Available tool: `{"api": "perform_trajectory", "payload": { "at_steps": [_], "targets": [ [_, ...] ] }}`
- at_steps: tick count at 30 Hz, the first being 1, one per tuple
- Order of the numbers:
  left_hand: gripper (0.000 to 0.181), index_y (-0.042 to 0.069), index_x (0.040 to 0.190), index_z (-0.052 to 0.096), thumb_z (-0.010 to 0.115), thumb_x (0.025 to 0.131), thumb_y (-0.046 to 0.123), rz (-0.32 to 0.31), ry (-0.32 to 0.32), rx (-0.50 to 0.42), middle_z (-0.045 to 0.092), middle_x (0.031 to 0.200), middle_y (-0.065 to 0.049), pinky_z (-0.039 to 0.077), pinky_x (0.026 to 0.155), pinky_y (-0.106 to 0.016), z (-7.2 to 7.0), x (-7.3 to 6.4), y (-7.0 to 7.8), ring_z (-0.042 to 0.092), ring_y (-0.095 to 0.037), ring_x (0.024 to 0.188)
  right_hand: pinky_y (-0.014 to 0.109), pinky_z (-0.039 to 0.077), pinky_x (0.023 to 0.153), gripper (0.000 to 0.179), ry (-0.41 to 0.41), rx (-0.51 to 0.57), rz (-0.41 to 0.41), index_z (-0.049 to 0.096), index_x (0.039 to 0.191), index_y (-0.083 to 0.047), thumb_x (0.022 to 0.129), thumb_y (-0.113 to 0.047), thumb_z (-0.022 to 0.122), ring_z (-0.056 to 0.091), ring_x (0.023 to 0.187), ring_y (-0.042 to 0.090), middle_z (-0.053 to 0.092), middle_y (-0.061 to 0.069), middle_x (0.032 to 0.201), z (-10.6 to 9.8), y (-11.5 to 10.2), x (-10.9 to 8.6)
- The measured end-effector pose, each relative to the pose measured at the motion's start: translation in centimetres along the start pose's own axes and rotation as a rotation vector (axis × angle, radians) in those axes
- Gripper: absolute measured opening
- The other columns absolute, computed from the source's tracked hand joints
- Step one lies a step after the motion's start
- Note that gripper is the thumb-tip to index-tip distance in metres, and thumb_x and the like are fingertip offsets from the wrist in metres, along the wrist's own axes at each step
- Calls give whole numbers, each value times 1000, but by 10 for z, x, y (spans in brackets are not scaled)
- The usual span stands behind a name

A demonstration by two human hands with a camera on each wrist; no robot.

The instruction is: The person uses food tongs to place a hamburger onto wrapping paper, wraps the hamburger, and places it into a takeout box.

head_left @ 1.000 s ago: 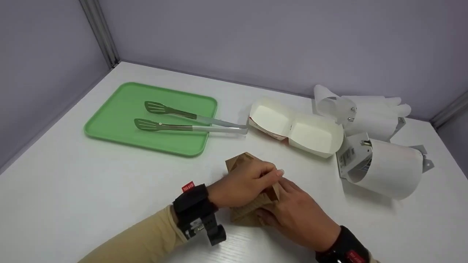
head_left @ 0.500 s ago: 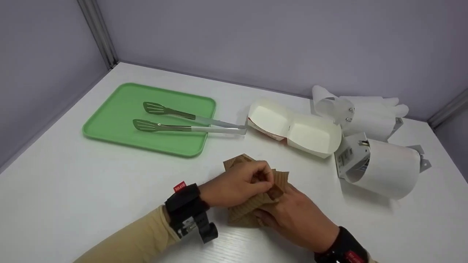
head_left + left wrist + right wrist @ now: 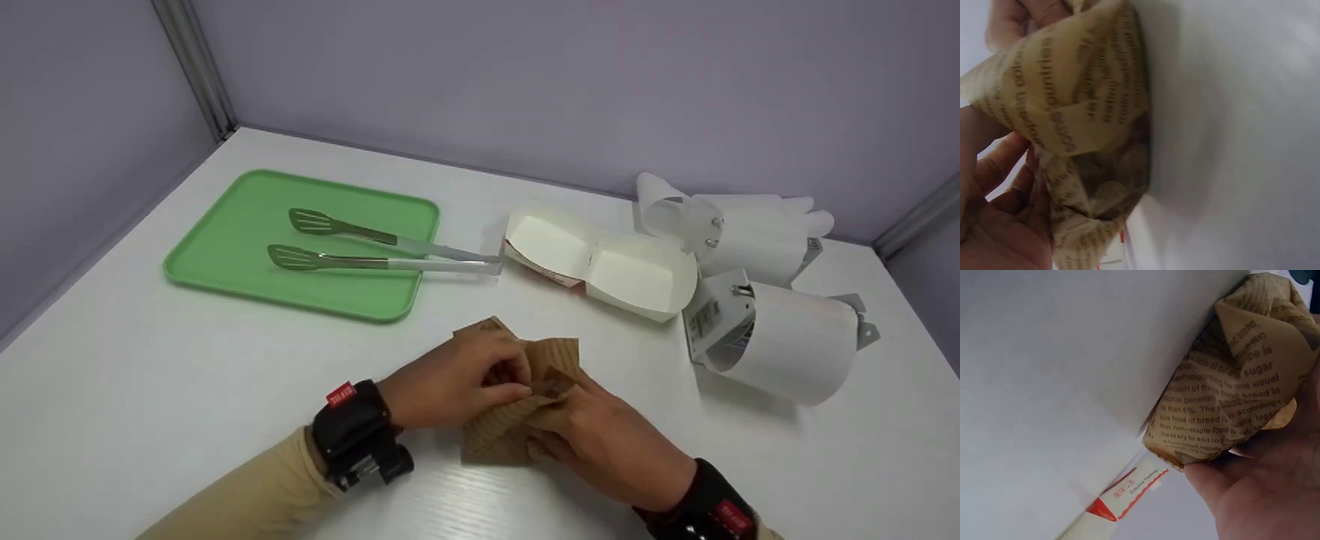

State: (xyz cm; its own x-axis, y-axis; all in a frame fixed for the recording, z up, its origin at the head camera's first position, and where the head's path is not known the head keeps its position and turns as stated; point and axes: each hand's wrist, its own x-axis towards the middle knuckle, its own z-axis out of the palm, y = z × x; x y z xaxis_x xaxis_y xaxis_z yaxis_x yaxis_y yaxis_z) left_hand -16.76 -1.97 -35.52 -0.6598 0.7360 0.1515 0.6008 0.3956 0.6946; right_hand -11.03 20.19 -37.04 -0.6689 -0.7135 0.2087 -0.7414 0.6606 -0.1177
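Note:
Brown food wrapping paper [image 3: 499, 439], printed with text, forms a folded bundle on the near middle of the table. My left hand [image 3: 461, 379] reaches over it from the left, thumb and curled fingers on its upper folds. From the right, my right hand [image 3: 619, 435] grips the bundle's side, thumb low at the near edge. Paper corners stick up between the hands. In the left wrist view, the wrapping paper [image 3: 1067, 107] has a dark patch with pale round marks. In the right wrist view, a rounded tan bit [image 3: 1282, 417] shows between paper and hand; the contents are mostly hidden.
Beyond the hands lies an opened white paper burger box [image 3: 637, 279]. Metal tongs [image 3: 446, 266] with slotted heads rest partly on a green tray [image 3: 232, 281] at the left. White curled sheets on holders [image 3: 799, 341] stand at the right, near the back wall.
My left hand has drawn back leftward from the right hand, its thumb and fingers shifting across the folds. More of the paper's upright corners now shows. My right hand stays nearly in place.

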Motion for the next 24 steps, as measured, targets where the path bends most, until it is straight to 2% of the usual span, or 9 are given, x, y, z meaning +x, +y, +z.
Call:
{"api": "perform_trajectory", "payload": {
  "at_steps": [6,10,12,15,18,21,24],
  "targets": [
    [10,12,102,70,71,95,19,-3,-31,-39,67,101,3,54,83,-21,1,1,-3,59,-10,96,30,49,89,9,-34,264,45,77,98,-21,91,-16,75,54,106,8,66,-11,103,-4,10,-2],
    [14,13,104,70,72,95,23,-8,-53,-23,66,102,4,53,82,-18,2,2,-1,57,-7,97,29,51,93,19,-55,462,92,77,107,-22,95,-9,68,56,109,8,66,-9,111,-12,20,-9],
    [17,15,104,70,73,94,28,-3,-56,0,65,102,6,51,83,-19,2,2,0,55,-6,98,29,51,96,26,-46,555,130,76,109,-23,95,-4,65,57,113,10,66,-7,117,-18,25,-13],
    [23,17,103,70,75,91,36,5,-52,20,65,101,9,50,82,-20,3,1,1,53,-6,98,27,49,101,35,27,652,180,74,99,-25,91,7,62,62,115,13,71,-8,115,-28,28,-15],
    [28,19,101,69,78,88,42,14,-39,37,64,100,10,48,81,-21,4,1,1,52,-6,97,24,49,102,35,160,620,229,70,89,-24,88,10,63,64,119,14,70,-7,121,-33,25,-14],
    [33,20,101,67,78,86,47,16,-27,62,62,98,11,47,77,-21,7,0,2,51,-6,94,22,51,98,29,283,478,277,65,85,-22,88,7,67,64,120,13,68,-8,126,-32,19,-11],
    [44,21,111,65,77,84,53,8,-19,109,60,105,10,49,82,-21,10,-1,2,52,-5,98,24,51,96,22,331,318,286,64,90,-21,87,-1,74,60,119,10,65,-9,123,-30,12,-8]
  ]
}}
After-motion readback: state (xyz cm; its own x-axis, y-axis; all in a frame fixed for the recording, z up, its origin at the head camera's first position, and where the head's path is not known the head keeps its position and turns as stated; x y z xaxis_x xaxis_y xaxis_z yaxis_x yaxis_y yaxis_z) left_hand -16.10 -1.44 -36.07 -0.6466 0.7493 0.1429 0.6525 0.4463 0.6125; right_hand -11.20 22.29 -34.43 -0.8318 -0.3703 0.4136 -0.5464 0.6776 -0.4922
